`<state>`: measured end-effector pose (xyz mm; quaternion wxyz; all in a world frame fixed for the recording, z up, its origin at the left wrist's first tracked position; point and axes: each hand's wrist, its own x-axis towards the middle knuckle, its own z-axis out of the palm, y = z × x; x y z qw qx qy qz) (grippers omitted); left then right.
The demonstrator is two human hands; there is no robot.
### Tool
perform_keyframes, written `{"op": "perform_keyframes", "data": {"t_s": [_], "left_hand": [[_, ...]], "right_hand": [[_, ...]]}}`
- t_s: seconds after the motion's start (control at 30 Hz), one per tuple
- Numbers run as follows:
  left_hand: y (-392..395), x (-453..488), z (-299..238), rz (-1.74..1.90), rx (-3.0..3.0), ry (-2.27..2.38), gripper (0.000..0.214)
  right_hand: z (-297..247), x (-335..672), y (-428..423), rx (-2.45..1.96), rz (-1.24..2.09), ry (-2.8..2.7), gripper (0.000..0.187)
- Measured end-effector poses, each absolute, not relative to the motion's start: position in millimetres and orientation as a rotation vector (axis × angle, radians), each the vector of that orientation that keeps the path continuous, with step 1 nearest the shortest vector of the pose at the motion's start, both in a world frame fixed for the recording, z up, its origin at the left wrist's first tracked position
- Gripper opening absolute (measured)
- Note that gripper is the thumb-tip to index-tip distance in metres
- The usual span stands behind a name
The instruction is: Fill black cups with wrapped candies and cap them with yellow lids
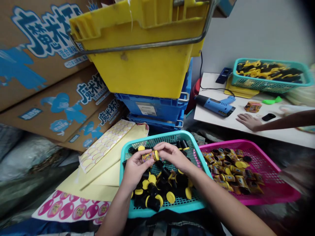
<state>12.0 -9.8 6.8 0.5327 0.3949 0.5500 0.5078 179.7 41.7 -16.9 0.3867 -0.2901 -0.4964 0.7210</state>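
Between both hands is a small canister point(150, 156) with a yellow lid and a printed, colourful wrapper. My left hand point(136, 167) grips its body from the left, thumb along the front. At the lid end, my right hand point(171, 155) has its fingers bent against the canister. Both hands are above a turquoise basket point(124, 150). Inside the basket lie several black canisters point(153, 202) with yellow lids, seemingly without wrappers. To the right, a pink basket point(273, 170) holds several wrapped canisters point(227, 178).
Stacked cartons point(61, 108) stand left, beside yellow point(147, 72) and blue crates point(157, 109). Printed sheets point(98, 173) lie by the basket. On a white table point(211, 121) are a blue heat gun point(216, 105), another turquoise basket point(268, 86) and another person's hand point(249, 122).
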Motion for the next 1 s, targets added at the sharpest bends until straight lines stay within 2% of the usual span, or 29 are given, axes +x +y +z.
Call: {"op": "perform_keyframes", "data": {"t_s": [0.17,0.33,0.43,0.67,0.8,0.87,1.0], "left_hand": [[-12.2,24.2,5.2,1.256,0.928,1.249,0.032],[-14.2,31.3,5.1,1.249,0.908,1.232,0.032],[-16.4,27.8,4.9,1.232,0.908,1.179,0.032],[-24.1,36.4,2.5,1.167,0.794,0.962,0.026],[-20.2,33.8,14.2,1.095,1.032,1.003,0.038],[-14.3,16.6,20.5,1.096,1.206,1.138,0.043],[-4.9,-25.2,18.9,1.069,1.419,1.592,0.03]], "right_hand": [[-22.6,169.5,31.4,-0.497,2.228,-0.943,0.042],[-28.3,163.6,27.8,-0.515,2.108,-0.946,0.041],[-23.8,171.9,30.6,-0.518,2.033,-1.068,0.049],[0.1,186.9,23.4,-0.786,1.255,-1.732,0.043],[19.0,224.1,5.3,-0.943,0.878,-1.823,0.03],[24.3,268.0,-5.0,-1.172,0.633,-1.804,0.032],[16.3,357.1,-13.2,-1.852,0.167,-1.939,0.046]]}}
